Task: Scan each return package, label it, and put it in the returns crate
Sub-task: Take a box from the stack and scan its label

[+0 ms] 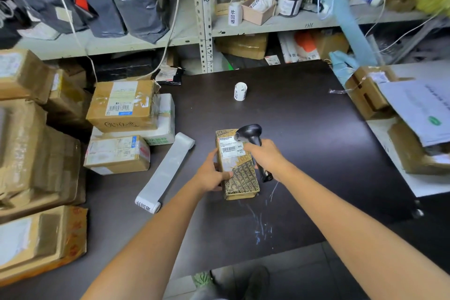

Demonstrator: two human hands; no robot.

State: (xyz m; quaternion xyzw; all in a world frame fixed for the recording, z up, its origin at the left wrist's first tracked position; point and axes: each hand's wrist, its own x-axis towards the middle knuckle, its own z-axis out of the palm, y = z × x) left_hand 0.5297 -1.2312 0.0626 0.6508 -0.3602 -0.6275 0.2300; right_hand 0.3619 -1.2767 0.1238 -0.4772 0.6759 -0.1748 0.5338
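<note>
the patterned brown package (243,178) lies flat near the middle of the dark table (304,129), long side running away from the person, with its white shipping label (230,150) facing up on the far half. the left hand (211,173) grips the package from its left edge: the fingers curl round the side and the thumb presses on the top face just below the label. the right hand (266,157) holds a black barcode scanner (249,133), fingers wrapped tight round the handle, which runs down along the package's right edge. the scanner's head sits over the label's upper right corner; whether it touches the label cannot be told.

just left of the package a long strip of white label roll (168,170) lies unrolled on the table, its near end curled and printed with characters. a small label roll (240,91) stands upright further back, well apart from the package. taped cardboard boxes (121,105) are stacked on the table's left side. an opened carton (367,93) and a white mailer (423,110) sit at the right. metal shelving (292,23) behind holds bags and parcels.
</note>
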